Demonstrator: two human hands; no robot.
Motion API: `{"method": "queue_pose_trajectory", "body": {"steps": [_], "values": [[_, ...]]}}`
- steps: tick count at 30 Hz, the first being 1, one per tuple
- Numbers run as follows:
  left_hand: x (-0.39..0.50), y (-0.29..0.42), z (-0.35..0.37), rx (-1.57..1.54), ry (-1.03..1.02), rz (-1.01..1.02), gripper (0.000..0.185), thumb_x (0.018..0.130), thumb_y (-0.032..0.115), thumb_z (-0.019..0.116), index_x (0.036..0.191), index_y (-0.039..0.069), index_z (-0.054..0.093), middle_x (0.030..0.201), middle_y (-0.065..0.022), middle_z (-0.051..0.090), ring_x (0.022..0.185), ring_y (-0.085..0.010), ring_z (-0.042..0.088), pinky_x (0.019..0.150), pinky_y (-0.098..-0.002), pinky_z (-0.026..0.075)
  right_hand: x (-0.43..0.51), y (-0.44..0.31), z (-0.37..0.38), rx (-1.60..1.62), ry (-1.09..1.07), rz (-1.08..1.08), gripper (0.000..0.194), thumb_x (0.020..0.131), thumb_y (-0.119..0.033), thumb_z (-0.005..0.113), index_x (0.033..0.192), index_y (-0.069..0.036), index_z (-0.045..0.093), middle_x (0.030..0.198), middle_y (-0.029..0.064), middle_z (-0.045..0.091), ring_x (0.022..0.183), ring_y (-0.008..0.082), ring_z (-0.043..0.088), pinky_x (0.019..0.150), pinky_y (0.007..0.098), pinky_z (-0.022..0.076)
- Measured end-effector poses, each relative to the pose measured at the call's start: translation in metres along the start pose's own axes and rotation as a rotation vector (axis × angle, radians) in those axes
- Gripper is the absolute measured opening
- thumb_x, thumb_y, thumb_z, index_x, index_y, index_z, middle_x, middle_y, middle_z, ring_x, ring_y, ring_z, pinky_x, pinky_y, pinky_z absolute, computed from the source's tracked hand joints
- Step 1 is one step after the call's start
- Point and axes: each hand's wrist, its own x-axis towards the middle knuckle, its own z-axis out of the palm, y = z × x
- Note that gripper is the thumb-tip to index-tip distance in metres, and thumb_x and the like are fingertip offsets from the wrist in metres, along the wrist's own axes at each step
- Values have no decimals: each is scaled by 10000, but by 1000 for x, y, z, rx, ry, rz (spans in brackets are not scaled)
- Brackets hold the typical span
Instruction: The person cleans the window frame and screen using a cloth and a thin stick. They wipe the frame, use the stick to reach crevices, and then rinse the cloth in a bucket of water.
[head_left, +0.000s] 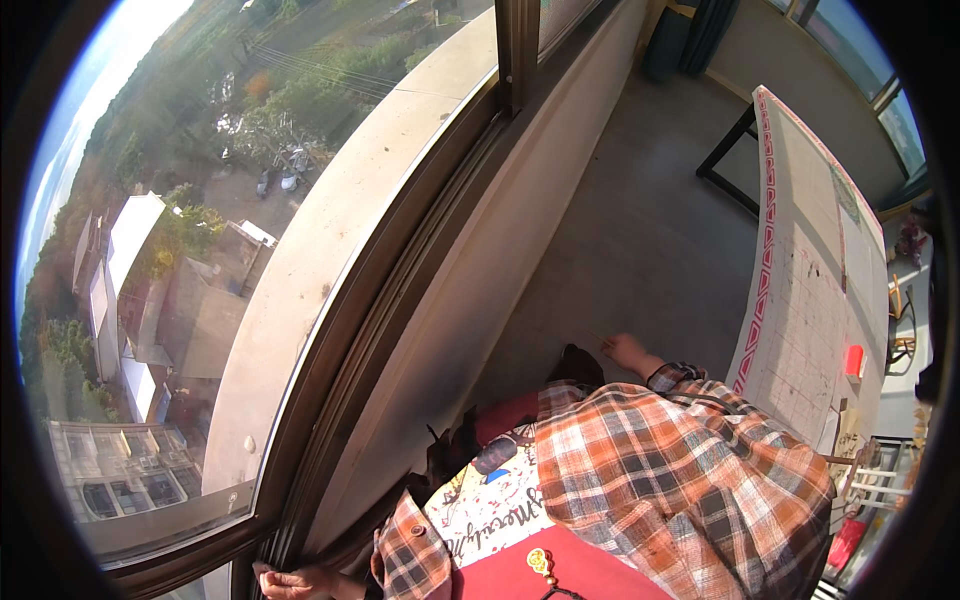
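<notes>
My left hand (296, 583) is at the bottom left, its fingers curled against the dark window frame (264, 534). Whether they grip the frame or only rest on it, I cannot tell. Lower than my waist, my right hand (628, 352) hangs out over the grey floor (600, 247). Its fingers pinch a thin stick (595, 334), which is too small to name closely. An orange, white and black plaid shirt (660, 465) covers my arms, over a red top with printed writing. A gold-coloured pendant (538, 560) hangs on my chest.
Beyond the glass lie a pale curved ledge (300, 277), buildings (135, 232) and trees. On the right stands a long table with a red-patterned white cover (802, 330), bearing a small red box (854, 363). Its black leg frame (727, 180) juts onto the floor. Dark curtains (686, 37) hang at the back.
</notes>
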Motion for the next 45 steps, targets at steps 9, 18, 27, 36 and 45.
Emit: {"method": "queue_pose_trajectory", "body": {"steps": [9,18,27,36,45], "values": [[-15,118,56,370,82,-15,337,1001,268,464,825,-2,564,783,-185,540,762,-386,489,709,-477,382,85,134,-174,5,90,169,302,836,-300,602,1039,-92,684,1008,196,662,949,391,622,801,460,500],[-12,106,54,566,22,-53,374,997,299,460,822,-14,567,792,-203,558,772,-424,507,699,-513,384,115,162,-192,-44,44,99,284,810,-298,621,910,-39,681,867,226,654,878,412,630,744,463,497],[7,150,64,-135,158,-676,356,985,245,488,928,-82,616,880,-189,650,771,-224,542,730,-371,467,155,182,-214,54,17,41,250,782,-256,661,863,-22,691,822,219,661,815,391,647,710,444,501],[19,185,59,-212,194,-673,312,1012,207,475,786,0,538,713,-6,555,671,-96,498,654,-244,439,325,178,-216,-211,-275,-100,249,781,-224,634,902,-16,697,766,187,674,740,315,676,663,419,503],[-51,271,8,-374,469,-1149,351,1012,309,482,864,6,581,835,-60,629,750,-163,595,712,-307,505,432,46,-197,-399,-478,-394,254,807,-244,626,940,-38,695,810,173,681,786,311,675,710,416,504]]}}
